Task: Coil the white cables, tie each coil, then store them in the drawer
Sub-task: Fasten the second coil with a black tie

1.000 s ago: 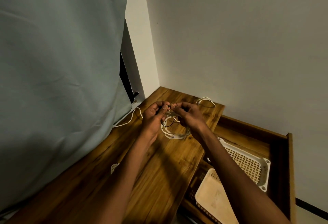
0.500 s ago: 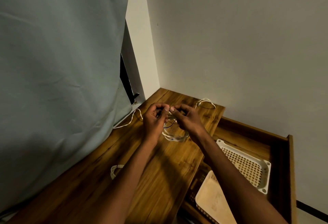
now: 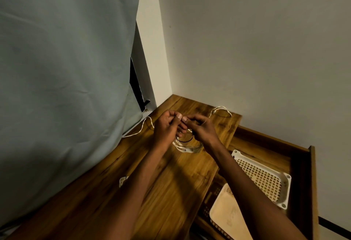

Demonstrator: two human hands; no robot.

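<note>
The desk (image 3: 171,192) is a wooden top with a strong yellow-brown grain, pushed into the corner of a room where two pale plaster walls (image 3: 256,49) meet at about 12 o'clock. A grey-blue curtain (image 3: 62,80) hangs down the whole 9 o'clock side, its hem brushing the desk's edge, and a dark gap shows behind it near the corner.

Both hands are raised together just above the far part of the desk. The left hand (image 3: 166,127) and the right hand (image 3: 202,128) meet thumb tip to fingertip, their fingers curled and pinching the same bundle: a coiled white cable (image 3: 187,147) whose loops hang below the hands, with a thin black band (image 3: 185,140) looped across it. Which hand holds the band I cannot tell.

A loose white cable (image 3: 222,109) lies curved on the desk at 1 o'clock from the hands, near the far wall. Another white strand (image 3: 141,128) trails at 9 o'clock from the hands toward the curtain hem. A small white coil (image 3: 122,181) sits on the desk at 7 o'clock from the hands, partly hidden by the left forearm.

At 4 o'clock the drawer (image 3: 302,173) stands pulled open, lower than the desk top. Inside it lie a white perforated tray (image 3: 266,181) and, nearer the person, a tan basket (image 3: 226,215), partly covered by the right forearm.
</note>
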